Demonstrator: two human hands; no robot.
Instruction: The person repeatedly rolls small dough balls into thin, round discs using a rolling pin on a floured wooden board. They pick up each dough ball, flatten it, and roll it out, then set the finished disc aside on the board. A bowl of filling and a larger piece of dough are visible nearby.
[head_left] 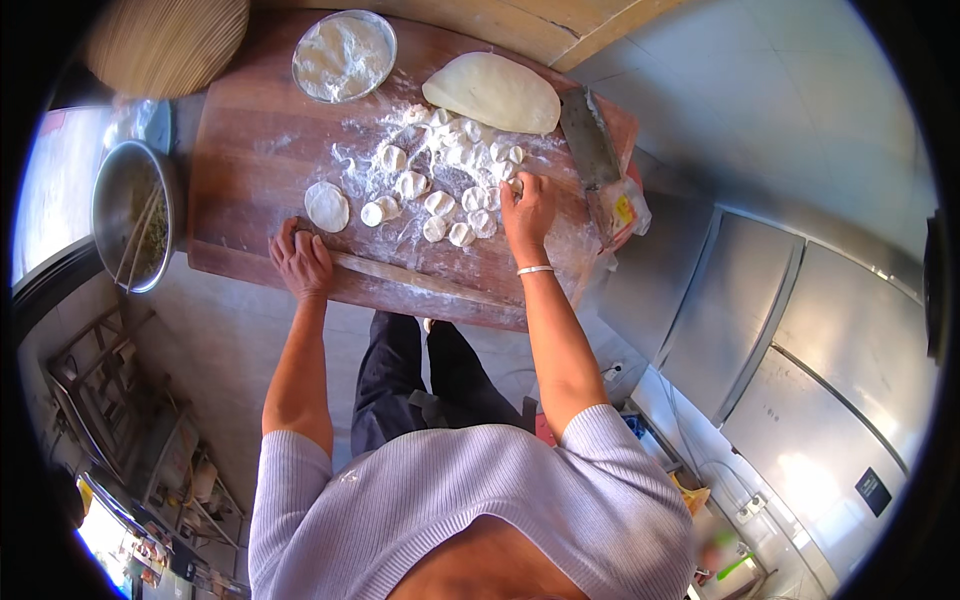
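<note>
My left hand (302,262) is at the near left of the floury wooden board, its fingers curled over the left end of a long thin rolling pin (420,280). The pin lies along the board's near edge. A flat round dough wrapper (326,207) lies just beyond this hand. To its right stands a small upright dough piece (380,211). My right hand (528,212) is at the right side of several small floured dough pieces (439,203), its fingertips closed around one of them, which is partly hidden. A large smooth dough lump (492,92) lies farther back.
A metal bowl of flour (344,57) stands at the back of the board (250,150). A wide-bladed cleaver (590,138) lies at the right, near a plastic bag (628,212). Left of the board is a steel bowl (138,215) with green filling and chopsticks. Steel cabinets (735,300) stand right.
</note>
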